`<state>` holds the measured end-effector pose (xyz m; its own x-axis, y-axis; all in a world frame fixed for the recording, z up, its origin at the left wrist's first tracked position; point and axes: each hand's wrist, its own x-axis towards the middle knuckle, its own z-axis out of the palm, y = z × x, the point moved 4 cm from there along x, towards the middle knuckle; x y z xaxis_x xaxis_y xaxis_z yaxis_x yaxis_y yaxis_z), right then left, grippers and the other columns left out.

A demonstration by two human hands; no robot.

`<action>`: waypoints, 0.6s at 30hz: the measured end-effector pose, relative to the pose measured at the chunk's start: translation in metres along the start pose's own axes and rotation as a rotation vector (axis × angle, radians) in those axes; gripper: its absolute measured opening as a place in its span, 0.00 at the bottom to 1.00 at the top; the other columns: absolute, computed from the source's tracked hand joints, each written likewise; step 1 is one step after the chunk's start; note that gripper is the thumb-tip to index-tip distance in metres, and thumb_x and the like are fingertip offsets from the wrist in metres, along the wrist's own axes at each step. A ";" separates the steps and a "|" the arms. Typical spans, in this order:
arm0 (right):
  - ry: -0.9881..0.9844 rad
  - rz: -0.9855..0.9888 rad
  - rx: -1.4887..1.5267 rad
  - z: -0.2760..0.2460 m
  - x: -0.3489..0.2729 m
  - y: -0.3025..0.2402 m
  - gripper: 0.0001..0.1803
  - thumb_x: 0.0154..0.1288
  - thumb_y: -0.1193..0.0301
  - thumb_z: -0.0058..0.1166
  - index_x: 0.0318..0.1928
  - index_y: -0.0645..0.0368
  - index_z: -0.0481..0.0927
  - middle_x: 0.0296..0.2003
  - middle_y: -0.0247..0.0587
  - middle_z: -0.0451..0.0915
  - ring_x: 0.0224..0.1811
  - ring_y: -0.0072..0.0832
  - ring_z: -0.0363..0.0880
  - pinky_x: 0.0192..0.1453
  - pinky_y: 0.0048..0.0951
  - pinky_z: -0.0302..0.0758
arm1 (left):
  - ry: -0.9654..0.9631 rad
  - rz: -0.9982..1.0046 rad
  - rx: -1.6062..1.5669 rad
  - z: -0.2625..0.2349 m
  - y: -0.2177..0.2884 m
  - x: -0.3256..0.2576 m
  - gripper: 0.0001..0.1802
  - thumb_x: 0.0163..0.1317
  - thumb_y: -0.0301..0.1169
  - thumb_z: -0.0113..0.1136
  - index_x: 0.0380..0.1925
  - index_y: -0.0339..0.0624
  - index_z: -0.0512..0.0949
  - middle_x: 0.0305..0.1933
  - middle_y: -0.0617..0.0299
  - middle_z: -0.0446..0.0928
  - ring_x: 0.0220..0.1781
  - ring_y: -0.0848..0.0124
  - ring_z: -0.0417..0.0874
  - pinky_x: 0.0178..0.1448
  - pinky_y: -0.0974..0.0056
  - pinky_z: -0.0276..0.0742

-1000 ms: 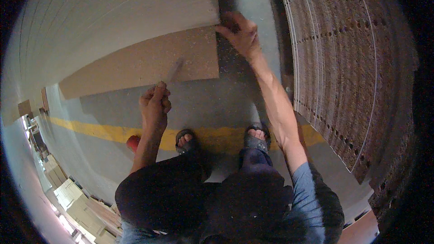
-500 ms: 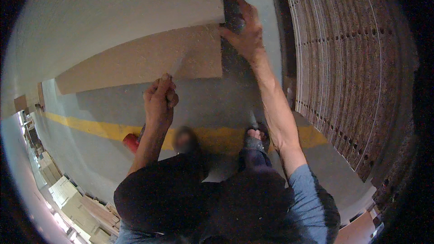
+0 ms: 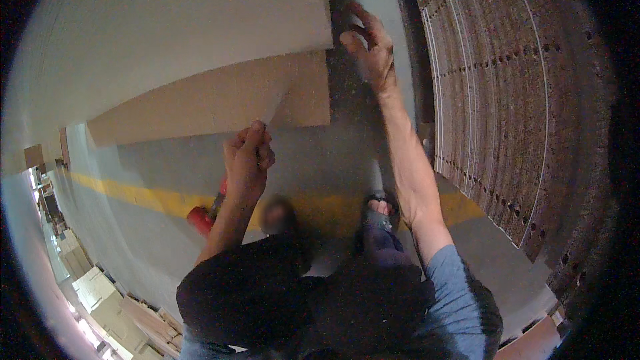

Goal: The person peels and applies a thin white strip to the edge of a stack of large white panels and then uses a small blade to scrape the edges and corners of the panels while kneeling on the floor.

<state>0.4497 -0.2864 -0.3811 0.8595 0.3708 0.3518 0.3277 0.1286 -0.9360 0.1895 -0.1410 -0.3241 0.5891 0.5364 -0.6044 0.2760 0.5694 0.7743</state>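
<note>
My left hand [image 3: 250, 153] is closed in a pinch in front of the brown board face. From its fingertips a thin, pale, pointed strip [image 3: 277, 107] reaches up and to the right; its kind is unclear. My right hand [image 3: 373, 53] is stretched forward past the right end of the boards, its thumb and fingers apart and nothing visible in them. Beside these hands lie a large pale grey panel [image 3: 220, 13] and, under its near edge, a brown board [image 3: 200, 103]. The right fingertips are dim against the dark gap.
Many chipboard panels [image 3: 493, 93] with drilled holes stand stacked at the right. A red object with a dark part [image 3: 200, 220] is by my left forearm. A yellow line [image 3: 133, 190] crosses the grey floor. Pale boards [image 3: 100, 293] are piled at the lower left.
My left hand has shifted right and slightly down in view, still pinching the strip. My right thumb has come away from the boards' end. The boards sit slightly lower in view.
</note>
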 end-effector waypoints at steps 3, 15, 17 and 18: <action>0.140 -0.396 -0.249 0.019 0.016 -0.079 0.40 0.60 0.52 0.57 0.66 0.62 0.61 0.63 0.49 0.66 0.62 0.38 0.67 0.63 0.36 0.66 | 0.022 -0.018 0.003 -0.002 -0.005 0.001 0.11 0.65 0.34 0.57 0.27 0.40 0.73 0.20 0.69 0.66 0.17 0.81 0.60 0.19 0.73 0.54; 0.046 -0.381 -0.304 0.034 0.021 -0.025 0.37 0.62 0.51 0.53 0.65 0.62 0.64 0.60 0.54 0.69 0.61 0.44 0.69 0.64 0.40 0.65 | 0.022 -0.019 -0.031 0.004 0.003 -0.005 0.11 0.65 0.35 0.56 0.27 0.41 0.73 0.23 0.68 0.68 0.20 0.81 0.62 0.21 0.73 0.57; -0.008 -0.266 -0.487 0.019 -0.007 0.000 0.34 0.61 0.57 0.56 0.63 0.62 0.66 0.58 0.54 0.70 0.59 0.43 0.71 0.61 0.39 0.68 | -0.009 -0.020 -0.017 0.004 0.001 -0.004 0.11 0.65 0.35 0.56 0.27 0.41 0.73 0.25 0.68 0.69 0.21 0.80 0.63 0.22 0.73 0.58; 0.002 -0.223 -0.495 0.016 -0.017 0.005 0.34 0.59 0.60 0.59 0.62 0.62 0.67 0.57 0.53 0.71 0.58 0.43 0.72 0.60 0.38 0.69 | -0.013 -0.025 -0.018 0.002 0.000 -0.005 0.11 0.65 0.35 0.56 0.27 0.41 0.73 0.25 0.68 0.69 0.21 0.80 0.63 0.22 0.73 0.58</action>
<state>0.4305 -0.2778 -0.3922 0.7483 0.3823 0.5421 0.6478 -0.2451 -0.7213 0.1882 -0.1450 -0.3212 0.5920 0.5136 -0.6211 0.2776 0.5936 0.7554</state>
